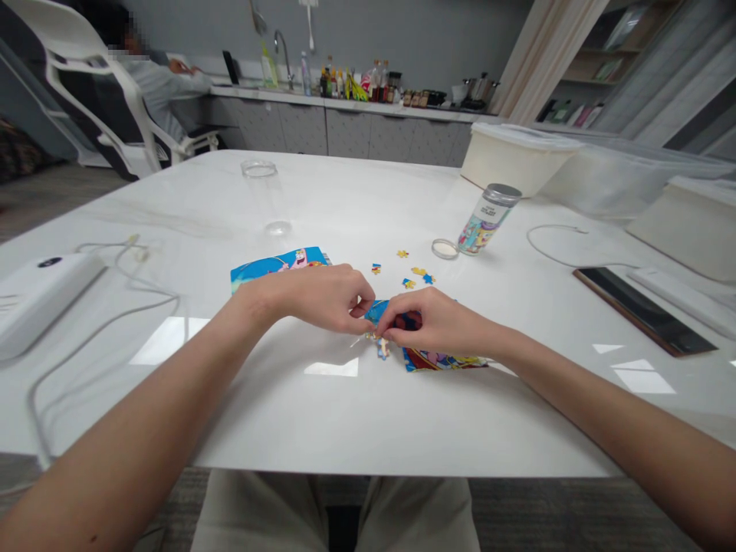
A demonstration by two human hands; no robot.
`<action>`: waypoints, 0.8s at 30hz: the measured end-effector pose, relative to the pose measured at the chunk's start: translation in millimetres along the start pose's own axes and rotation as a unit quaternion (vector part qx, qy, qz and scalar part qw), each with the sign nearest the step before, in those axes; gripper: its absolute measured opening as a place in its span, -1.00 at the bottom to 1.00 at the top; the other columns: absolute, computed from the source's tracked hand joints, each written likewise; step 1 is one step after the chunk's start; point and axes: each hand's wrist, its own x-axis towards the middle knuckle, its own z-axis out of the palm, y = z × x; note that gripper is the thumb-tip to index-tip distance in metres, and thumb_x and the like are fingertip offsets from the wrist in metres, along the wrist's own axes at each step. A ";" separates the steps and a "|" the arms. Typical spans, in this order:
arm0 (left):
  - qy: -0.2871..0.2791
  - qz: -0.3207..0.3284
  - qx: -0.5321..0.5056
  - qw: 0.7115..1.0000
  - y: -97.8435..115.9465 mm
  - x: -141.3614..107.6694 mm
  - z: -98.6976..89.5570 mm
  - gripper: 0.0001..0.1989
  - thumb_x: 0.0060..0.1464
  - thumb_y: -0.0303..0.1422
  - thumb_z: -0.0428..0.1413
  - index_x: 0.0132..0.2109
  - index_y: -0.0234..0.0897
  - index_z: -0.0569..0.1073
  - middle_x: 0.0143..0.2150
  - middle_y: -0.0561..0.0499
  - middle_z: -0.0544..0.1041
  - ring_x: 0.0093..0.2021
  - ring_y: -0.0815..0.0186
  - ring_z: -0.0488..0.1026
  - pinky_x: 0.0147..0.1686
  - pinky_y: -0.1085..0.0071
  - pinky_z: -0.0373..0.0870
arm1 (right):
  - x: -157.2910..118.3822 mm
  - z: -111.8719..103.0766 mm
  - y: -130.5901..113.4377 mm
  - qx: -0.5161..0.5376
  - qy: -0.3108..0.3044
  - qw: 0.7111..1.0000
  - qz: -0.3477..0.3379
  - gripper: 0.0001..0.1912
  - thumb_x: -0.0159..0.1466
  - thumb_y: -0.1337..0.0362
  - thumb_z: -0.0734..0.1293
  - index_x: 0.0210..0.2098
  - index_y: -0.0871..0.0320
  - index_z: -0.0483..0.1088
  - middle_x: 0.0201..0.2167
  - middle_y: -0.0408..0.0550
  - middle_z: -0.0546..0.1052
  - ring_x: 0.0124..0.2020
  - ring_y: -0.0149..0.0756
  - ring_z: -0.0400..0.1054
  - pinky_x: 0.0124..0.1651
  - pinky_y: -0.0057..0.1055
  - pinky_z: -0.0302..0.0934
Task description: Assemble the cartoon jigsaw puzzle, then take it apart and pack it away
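Note:
My left hand (330,297) is closed, its fingers curled and its thumb tip at a small jigsaw puzzle piece (371,336). Right against it, my right hand (434,322) pinches at the same spot, and the fingertips partly hide what they hold. A loose puzzle piece (382,350) lies just below the fingers. Under my right hand is a partly joined colourful puzzle section (445,360). A blue cartoon picture sheet or puzzle section (258,268) shows behind my left wrist. Beyond my hands lie several pieces, among them a yellow and blue piece (409,284) and a yellow piece (403,254).
A printed canister (488,220) stands at the right beside a ring-shaped lid (445,248). A clear jar (270,195) is farther left. A phone (641,307) and cable lie right; a white power strip (46,295) lies left. Bins (514,161) line the back right. A person (164,88) sits beyond.

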 end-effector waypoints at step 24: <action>-0.050 0.027 -0.017 0.998 0.4 -2.4 -3.6 -0.78 -0.03 -0.15 0.19 -0.27 -0.16 0.52 -0.52 0.14 0.36 -0.49 0.39 0.28 -0.43 0.47 0.13 | 3.0 -0.4 3.2 -0.059 0.083 0.993 -0.060 -0.84 0.23 0.40 0.27 -0.32 0.15 0.50 -0.36 -0.11 0.52 -0.38 -0.41 0.32 -0.24 -0.41 0.19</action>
